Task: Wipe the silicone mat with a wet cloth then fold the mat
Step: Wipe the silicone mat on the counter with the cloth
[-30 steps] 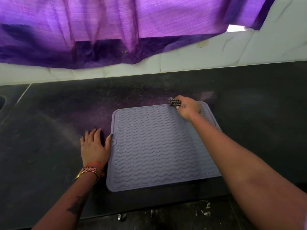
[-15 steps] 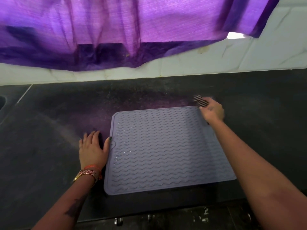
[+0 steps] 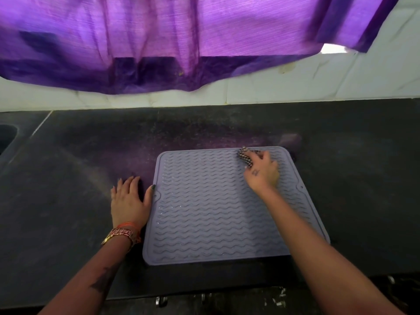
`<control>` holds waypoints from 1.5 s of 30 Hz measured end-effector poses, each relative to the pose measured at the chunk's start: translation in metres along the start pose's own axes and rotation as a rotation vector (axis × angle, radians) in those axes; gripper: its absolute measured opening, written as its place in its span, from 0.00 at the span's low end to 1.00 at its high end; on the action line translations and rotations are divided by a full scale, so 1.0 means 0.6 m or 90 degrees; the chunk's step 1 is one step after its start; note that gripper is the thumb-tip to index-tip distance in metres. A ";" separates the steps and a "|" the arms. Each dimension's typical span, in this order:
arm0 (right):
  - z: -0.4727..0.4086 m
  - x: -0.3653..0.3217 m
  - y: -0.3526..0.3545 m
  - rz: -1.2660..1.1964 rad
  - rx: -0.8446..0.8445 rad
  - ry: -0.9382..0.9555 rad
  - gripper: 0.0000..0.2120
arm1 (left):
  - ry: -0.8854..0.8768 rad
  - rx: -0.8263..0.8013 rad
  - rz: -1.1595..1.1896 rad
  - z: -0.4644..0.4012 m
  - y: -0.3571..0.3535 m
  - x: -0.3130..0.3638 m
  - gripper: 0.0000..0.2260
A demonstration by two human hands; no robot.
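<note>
Silicone mat (image 3: 218,208), flat on our dark counter (image 3: 68,178): right hand (image 3: 261,171) clutching cloth (image 3: 245,156) at far edge, left hand (image 3: 129,201) open, thumb pinning it; hard strokes may skid it.

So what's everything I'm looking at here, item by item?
mat: one, grey-lilac, wavy ridges, flat on the counter, centre.
cloth: one, dark checked, bunched on the mat's far edge under the right hand.
counter: one, dark speckled stone, across the view.
curtain: one, purple, hanging over the wall behind.
wall: pale tiles behind the counter.
bracelets: gold and reddish, count unclear, left wrist.
left hand: flat on the counter, thumb touching the mat's left edge.
right hand: on the mat, holding the cloth.
</note>
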State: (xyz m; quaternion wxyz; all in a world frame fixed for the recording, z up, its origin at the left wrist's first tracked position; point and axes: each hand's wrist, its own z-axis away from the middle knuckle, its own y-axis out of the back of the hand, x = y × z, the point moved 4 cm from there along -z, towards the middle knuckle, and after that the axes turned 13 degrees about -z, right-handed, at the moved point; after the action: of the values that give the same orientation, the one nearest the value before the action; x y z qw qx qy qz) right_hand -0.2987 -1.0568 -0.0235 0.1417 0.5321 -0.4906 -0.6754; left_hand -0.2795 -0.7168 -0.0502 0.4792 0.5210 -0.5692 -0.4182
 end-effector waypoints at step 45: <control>0.103 -0.135 -0.077 0.059 -0.015 0.032 0.18 | -0.070 -0.033 -0.087 -0.002 0.002 0.008 0.30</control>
State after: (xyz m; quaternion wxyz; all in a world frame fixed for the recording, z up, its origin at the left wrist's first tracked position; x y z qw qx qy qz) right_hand -0.3047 -0.9452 -0.0170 0.1916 0.5240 -0.5029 -0.6602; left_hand -0.2782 -0.7216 -0.0482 0.4306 0.5226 -0.5467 -0.4924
